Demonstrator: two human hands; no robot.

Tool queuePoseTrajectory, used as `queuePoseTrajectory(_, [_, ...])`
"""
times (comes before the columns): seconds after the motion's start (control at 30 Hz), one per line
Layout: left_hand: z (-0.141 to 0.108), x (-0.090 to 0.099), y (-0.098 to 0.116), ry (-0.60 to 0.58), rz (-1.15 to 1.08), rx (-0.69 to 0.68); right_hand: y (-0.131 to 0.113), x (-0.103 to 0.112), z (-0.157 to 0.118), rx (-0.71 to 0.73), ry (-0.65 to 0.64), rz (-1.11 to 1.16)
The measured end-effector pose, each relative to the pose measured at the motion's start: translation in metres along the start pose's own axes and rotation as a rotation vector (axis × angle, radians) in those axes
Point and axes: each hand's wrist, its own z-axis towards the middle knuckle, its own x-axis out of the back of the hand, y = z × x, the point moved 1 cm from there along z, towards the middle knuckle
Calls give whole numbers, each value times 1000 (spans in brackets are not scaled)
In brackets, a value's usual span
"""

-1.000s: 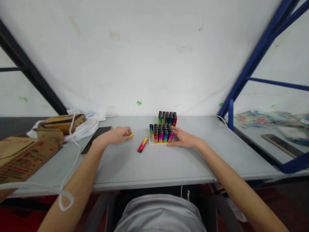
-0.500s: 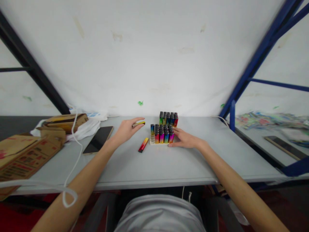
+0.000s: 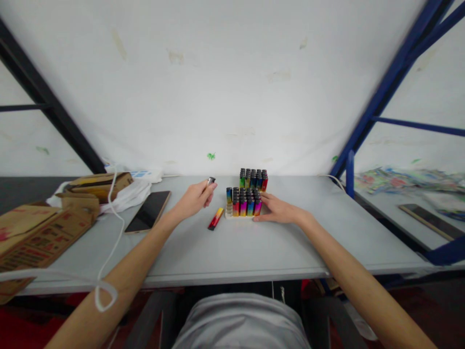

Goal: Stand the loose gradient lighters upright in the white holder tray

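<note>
My left hand (image 3: 198,198) is closed on a lighter (image 3: 210,181), its dark and silver top showing above my fingers. Below that hand, a red and yellow lighter (image 3: 216,219) lies on the table. Several upright lighters (image 3: 247,203) fill most of a clear holder (image 3: 229,212); its left column has one lighter at the back and uncovered slots in front. My right hand (image 3: 278,209) rests against the holder's right side, fingers apart, holding nothing. Behind stands a second group of upright lighters (image 3: 253,179).
A phone (image 3: 148,211) lies left on the grey table (image 3: 232,261). Cardboard boxes (image 3: 39,230), a white bag (image 3: 136,194) and a white cable (image 3: 116,237) are further left. Blue frame bars (image 3: 350,172) rise at right, with another phone (image 3: 430,220) beyond.
The lighter in my left hand has turned from lying flat to upright, and my fingers have curled round it. My right hand has stayed at the holder.
</note>
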Motion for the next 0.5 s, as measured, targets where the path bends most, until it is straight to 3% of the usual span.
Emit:
queuePoseTrajectory(0.13, [-1, -8, -2, -167, -479, 172, 0, 0, 0, 1, -9, -2])
queuePoseTrajectory(0.23, [1, -11, -3, -236, -712, 307, 1, 0, 0, -4, -9, -3])
queuePoseTrajectory(0.37, [2, -13, -2, -199, -828, 364, 2, -1, -1, -19, -4, -4])
queuePoseTrajectory(0.5, [1, -16, 2, -81, -760, 376, 0, -1, 0, -20, -12, 4])
